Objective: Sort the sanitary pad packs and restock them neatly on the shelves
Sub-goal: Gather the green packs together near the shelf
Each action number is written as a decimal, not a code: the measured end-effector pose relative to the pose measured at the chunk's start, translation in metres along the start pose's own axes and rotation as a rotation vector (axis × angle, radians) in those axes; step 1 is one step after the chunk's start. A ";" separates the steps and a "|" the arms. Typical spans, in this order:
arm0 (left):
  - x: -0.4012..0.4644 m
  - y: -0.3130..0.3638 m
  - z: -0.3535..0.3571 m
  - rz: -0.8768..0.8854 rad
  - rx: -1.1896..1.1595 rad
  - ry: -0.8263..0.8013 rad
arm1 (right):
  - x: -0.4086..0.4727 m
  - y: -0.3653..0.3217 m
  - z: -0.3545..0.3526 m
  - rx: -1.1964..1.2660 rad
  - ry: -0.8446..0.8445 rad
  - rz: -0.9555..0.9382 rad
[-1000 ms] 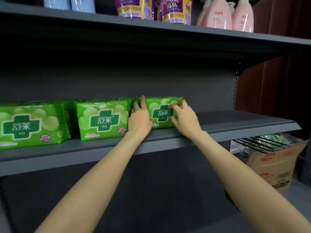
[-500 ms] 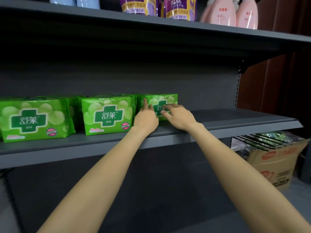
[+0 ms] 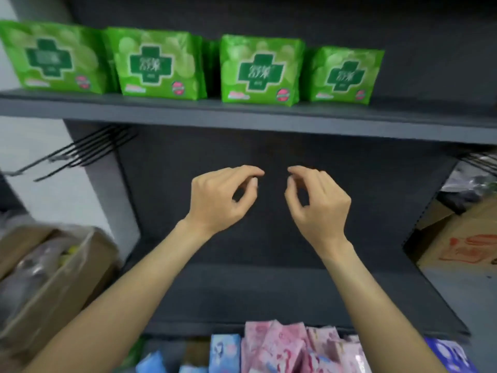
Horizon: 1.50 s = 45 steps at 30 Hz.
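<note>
Several green sanitary pad packs stand in a row on the upper grey shelf (image 3: 242,117); the rightmost green pack (image 3: 345,75) is smaller and sits beside a larger one (image 3: 259,70). My left hand (image 3: 220,197) and my right hand (image 3: 317,200) hover side by side below that shelf, in front of the dark back panel, fingers loosely curled and holding nothing. At the bottom edge lie pink pad packs (image 3: 285,345) and blue pad packs (image 3: 224,351), partly hidden by my forearms.
A bare lower grey shelf (image 3: 269,297) lies under my hands. A cardboard box with plastic-wrapped goods (image 3: 45,278) sits at the left, another printed carton (image 3: 462,246) at the right. Black wire hooks (image 3: 88,149) stick out at the left of the shelving.
Both hands have left the rightmost green pack and dropped below the shelf, empty. The view has tilted down, bringing the lower shelf and the pink and blue packs into sight.
</note>
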<state>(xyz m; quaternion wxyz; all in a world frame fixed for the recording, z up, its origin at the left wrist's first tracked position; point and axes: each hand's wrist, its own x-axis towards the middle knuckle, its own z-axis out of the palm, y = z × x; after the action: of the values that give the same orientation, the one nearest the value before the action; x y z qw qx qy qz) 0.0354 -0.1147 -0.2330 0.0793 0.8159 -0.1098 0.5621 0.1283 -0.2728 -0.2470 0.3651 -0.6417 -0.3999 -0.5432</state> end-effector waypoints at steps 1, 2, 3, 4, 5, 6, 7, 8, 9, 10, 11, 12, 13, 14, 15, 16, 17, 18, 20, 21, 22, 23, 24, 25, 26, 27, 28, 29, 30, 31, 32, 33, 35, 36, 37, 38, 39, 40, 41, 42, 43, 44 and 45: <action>-0.028 -0.008 -0.011 -0.033 0.003 -0.040 | -0.020 -0.012 0.004 0.025 -0.044 -0.004; -0.057 -0.017 -0.022 -0.084 0.006 -0.111 | -0.041 -0.024 0.010 0.064 -0.100 -0.004; -0.090 -0.027 -0.036 -0.144 0.011 -0.198 | -0.063 -0.039 0.017 0.101 -0.174 -0.001; -0.124 -0.036 -0.050 -0.206 0.011 -0.289 | -0.086 -0.054 0.024 0.132 -0.249 0.000; -0.156 -0.044 -0.063 -0.272 0.007 -0.378 | -0.108 -0.068 0.031 0.163 -0.329 -0.003; -0.190 -0.052 -0.077 -0.350 0.013 -0.457 | -0.131 -0.082 0.038 0.196 -0.414 -0.005; -0.220 -0.060 -0.089 -0.426 0.029 -0.516 | -0.151 -0.095 0.046 0.223 -0.493 -0.001; -0.252 -0.068 -0.103 -0.514 0.056 -0.557 | -0.172 -0.111 0.056 0.247 -0.579 0.017; -0.280 -0.076 -0.114 -0.609 0.077 -0.583 | -0.192 -0.125 0.067 0.265 -0.669 0.045; -0.312 -0.085 -0.128 -0.721 0.093 -0.607 | -0.215 -0.142 0.079 0.288 -0.773 0.076; -0.337 -0.089 -0.137 -0.827 0.107 -0.624 | -0.235 -0.155 0.087 0.305 -0.884 0.104; -0.356 -0.092 -0.143 -0.917 0.125 -0.644 | -0.252 -0.166 0.094 0.312 -0.997 0.119; -0.381 -0.097 -0.151 -1.008 0.143 -0.674 | -0.274 -0.180 0.106 0.325 -1.100 0.116; -0.403 -0.104 -0.156 -1.072 0.161 -0.699 | -0.296 -0.192 0.119 0.338 -1.194 0.102; -0.422 -0.109 -0.158 -1.109 0.169 -0.727 | -0.313 -0.201 0.128 0.344 -1.276 0.070; -0.443 -0.115 -0.159 -1.151 0.172 -0.764 | -0.333 -0.210 0.140 0.344 -1.337 0.032; -0.462 -0.122 -0.159 -1.189 0.167 -0.806 | -0.349 -0.218 0.151 0.344 -1.384 0.005; -0.477 -0.128 -0.156 -1.214 0.160 -0.852 | -0.362 -0.225 0.159 0.337 -1.426 -0.007; -0.508 -0.139 -0.146 -1.220 0.173 -0.938 | -0.388 -0.236 0.174 0.314 -1.447 -0.029; -0.520 -0.144 -0.140 -1.206 0.192 -0.974 | -0.397 -0.241 0.179 0.300 -1.437 -0.043; -0.531 -0.150 -0.134 -1.189 0.220 -1.014 | -0.407 -0.245 0.185 0.285 -1.428 -0.059; -0.543 -0.157 -0.129 -1.177 0.252 -1.068 | -0.417 -0.248 0.191 0.274 -1.407 -0.073; -0.555 -0.164 -0.123 -1.173 0.280 -1.131 | -0.429 -0.251 0.199 0.265 -1.392 -0.080; -0.565 -0.168 -0.119 -1.172 0.312 -1.195 | -0.439 -0.253 0.204 0.253 -1.387 -0.089; -0.571 -0.169 -0.117 -1.156 0.362 -1.244 | -0.446 -0.255 0.206 0.236 -1.394 -0.105; -0.579 -0.166 -0.115 -1.132 0.418 -1.273 | -0.457 -0.257 0.207 0.218 -1.401 -0.127; -0.584 -0.163 -0.113 -1.101 0.472 -1.276 | -0.466 -0.258 0.205 0.201 -1.413 -0.151; -0.590 -0.158 -0.112 -1.071 0.513 -1.274 | -0.475 -0.258 0.202 0.193 -1.429 -0.174; -0.593 -0.154 -0.112 -1.043 0.545 -1.279 | -0.482 -0.258 0.198 0.192 -1.452 -0.198; -0.595 -0.153 -0.112 -1.012 0.574 -1.291 | -0.488 -0.258 0.194 0.195 -1.471 -0.231; -0.596 -0.154 -0.113 -0.985 0.599 -1.313 | -0.492 -0.258 0.191 0.198 -1.495 -0.260; -0.597 -0.157 -0.115 -0.970 0.613 -1.325 | -0.494 -0.259 0.190 0.201 -1.507 -0.283; -0.598 -0.167 -0.115 -0.974 0.589 -1.325 | -0.497 -0.259 0.190 0.196 -1.506 -0.295; -0.599 -0.172 -0.114 -0.979 0.564 -1.341 | -0.498 -0.259 0.191 0.183 -1.500 -0.292; -0.598 -0.176 -0.112 -0.978 0.548 -1.361 | -0.500 -0.259 0.191 0.169 -1.493 -0.291; -0.599 -0.178 -0.110 -0.978 0.541 -1.374 | -0.501 -0.258 0.189 0.156 -1.495 -0.289; -0.600 -0.180 -0.109 -0.976 0.544 -1.367 | -0.503 -0.257 0.186 0.148 -1.488 -0.288; -0.601 -0.181 -0.107 -0.962 0.560 -1.349 | -0.504 -0.255 0.184 0.138 -1.491 -0.281; -0.601 -0.182 -0.105 -0.935 0.585 -1.330 | -0.506 -0.253 0.182 0.127 -1.487 -0.270; -0.600 -0.181 -0.104 -0.900 0.605 -1.333 | -0.506 -0.251 0.181 0.116 -1.499 -0.257; -0.598 -0.180 -0.104 -0.874 0.611 -1.354 | -0.507 -0.250 0.182 0.110 -1.505 -0.254; -0.596 -0.176 -0.106 -0.867 0.608 -1.381 | -0.506 -0.249 0.181 0.105 -1.513 -0.258; -0.595 -0.172 -0.108 -0.875 0.604 -1.381 | -0.504 -0.249 0.182 0.109 -1.520 -0.260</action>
<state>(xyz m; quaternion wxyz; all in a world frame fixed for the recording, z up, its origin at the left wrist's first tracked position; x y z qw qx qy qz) -0.2203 0.1315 -0.7517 -0.0160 0.9292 0.3439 -0.1341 -0.0703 -0.0640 -0.7634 -0.0456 -0.7674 -0.6390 0.0287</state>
